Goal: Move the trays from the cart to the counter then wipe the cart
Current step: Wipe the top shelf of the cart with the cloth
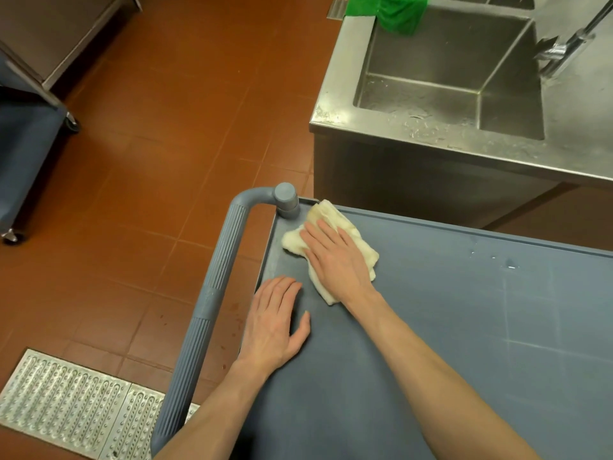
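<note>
The grey plastic cart [464,327] fills the lower right, its top shelf bare of trays. A crumpled cream cloth [326,212] lies in the shelf's far left corner, beside the handle post. My right hand [335,257] lies flat on the cloth with straight fingers, pressing it onto the shelf. My left hand [275,323] rests flat on the shelf's left edge, just near of the cloth, holding nothing. No trays are in view.
The cart's ribbed grey handle [202,313] runs along its left side. A steel sink [447,78] stands just beyond the cart, with a green cloth [394,11] over its far rim. A metal floor drain grate [66,403] lies lower left; a wheeled steel unit [39,61] stands upper left.
</note>
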